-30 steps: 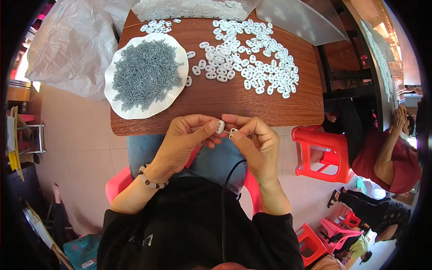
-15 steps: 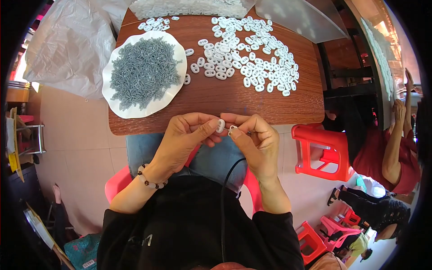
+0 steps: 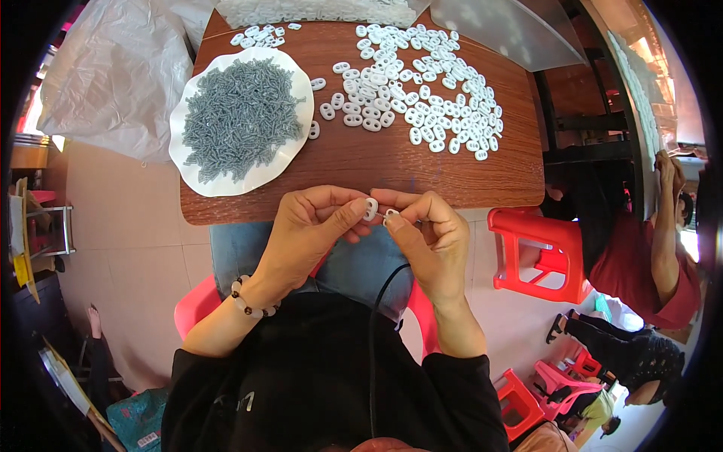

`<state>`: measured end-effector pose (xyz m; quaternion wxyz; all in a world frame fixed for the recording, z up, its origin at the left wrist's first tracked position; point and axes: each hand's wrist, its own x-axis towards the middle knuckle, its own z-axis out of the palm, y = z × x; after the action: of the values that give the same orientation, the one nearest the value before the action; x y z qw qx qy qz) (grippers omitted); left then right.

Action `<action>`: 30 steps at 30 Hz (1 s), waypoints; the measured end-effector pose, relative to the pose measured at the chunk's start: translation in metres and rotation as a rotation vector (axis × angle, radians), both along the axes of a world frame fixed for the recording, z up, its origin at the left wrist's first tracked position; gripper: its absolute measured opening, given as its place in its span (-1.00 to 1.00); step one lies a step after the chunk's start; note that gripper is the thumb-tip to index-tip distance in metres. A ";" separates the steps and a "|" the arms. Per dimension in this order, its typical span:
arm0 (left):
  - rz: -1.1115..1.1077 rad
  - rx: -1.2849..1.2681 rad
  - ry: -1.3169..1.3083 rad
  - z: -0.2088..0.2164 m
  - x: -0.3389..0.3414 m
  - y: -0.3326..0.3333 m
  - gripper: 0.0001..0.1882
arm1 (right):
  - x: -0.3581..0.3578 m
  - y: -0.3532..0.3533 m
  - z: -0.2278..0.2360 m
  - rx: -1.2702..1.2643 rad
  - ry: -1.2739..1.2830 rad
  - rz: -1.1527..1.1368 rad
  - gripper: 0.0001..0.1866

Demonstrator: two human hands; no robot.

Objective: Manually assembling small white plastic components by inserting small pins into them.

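Note:
Just past the near table edge, above my lap, my left hand (image 3: 305,237) pinches a white oval two-hole piece (image 3: 370,209) between thumb and fingers. Close beside it, my right hand (image 3: 431,245) grips a second small white piece (image 3: 390,215), partly covered by the thumb and fingertips. Something thin spans the narrow gap between the two pieces; it is too small to name. Many similar white two-hole pieces (image 3: 429,113) lie spread over the table. A white wavy-rimmed plate (image 3: 178,143) holds a heap of small grey translucent parts (image 3: 241,120).
A brown wooden table (image 3: 339,166) stands before me. Behind the pieces are a clear plastic bin (image 3: 512,34) and a pale textured bag (image 3: 316,13). A large translucent bag (image 3: 113,83) hangs at left. Red stools (image 3: 538,252) and other people are on the right.
Both hands stay nearly in place, with the two white pieces shifting only slightly. At the right, a person in red has moved their arms.

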<state>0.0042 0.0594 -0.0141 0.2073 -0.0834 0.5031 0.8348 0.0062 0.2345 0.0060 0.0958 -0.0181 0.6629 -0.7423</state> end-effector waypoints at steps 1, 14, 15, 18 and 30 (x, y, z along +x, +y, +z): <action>0.003 0.001 0.012 0.000 0.000 0.000 -0.78 | 0.000 0.000 0.001 0.000 -0.001 0.001 -0.94; -0.002 0.003 0.006 -0.001 0.000 0.000 -0.79 | 0.000 0.000 0.000 0.010 -0.010 -0.001 -0.94; -0.002 0.003 0.005 -0.001 0.000 0.000 -0.79 | 0.000 -0.001 0.000 0.000 -0.004 -0.003 -0.94; -0.002 -0.011 0.002 0.001 0.000 0.000 -0.79 | 0.000 0.000 -0.001 -0.003 -0.001 -0.002 -0.94; 0.003 -0.109 0.072 0.004 0.001 0.002 -0.79 | 0.001 -0.003 0.000 0.037 0.014 0.007 -0.93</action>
<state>0.0056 0.0615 -0.0097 0.1830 -0.0652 0.5547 0.8090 0.0076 0.2315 0.0062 0.0940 -0.0238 0.6772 -0.7294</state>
